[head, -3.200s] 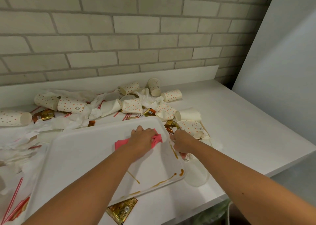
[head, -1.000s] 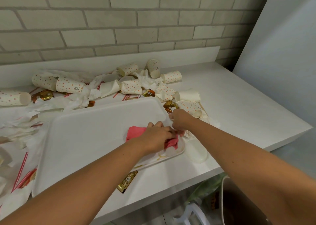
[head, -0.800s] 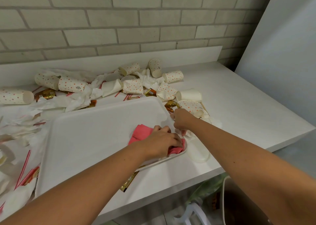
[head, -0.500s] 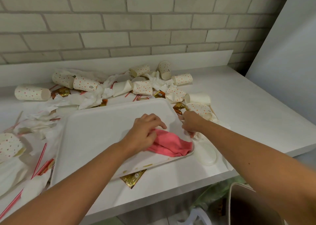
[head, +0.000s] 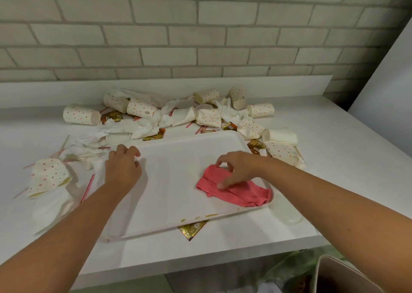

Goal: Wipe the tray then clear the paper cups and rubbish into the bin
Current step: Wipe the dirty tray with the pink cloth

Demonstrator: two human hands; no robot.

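A white tray (head: 178, 181) lies on the white counter. A crumpled pink cloth (head: 245, 194) lies in its near right corner. My right hand (head: 238, 166) arches over the cloth, thumb and fingertips pinching its left end. At the tray's far left corner my left hand (head: 123, 170) curls its fingers over the rim. Yellow sauce smears (head: 209, 215) mark the front rim. Several dotted paper cups (head: 81, 115) lie tipped behind the tray among crumpled napkins (head: 142, 127). A crushed cup (head: 48, 176) lies to the left.
A gold sauce packet (head: 191, 229) sticks out from under the tray's front edge. Red straws (head: 88, 186) lie on the left, and a clear lid (head: 286, 212) sits right of the tray. The bin (head: 341, 277) stands below the counter's right end. A brick wall closes the back.
My left hand let go of the cloth and moved to the tray's left far corner. My right hand left the tray's right rim and came down on the cloth.
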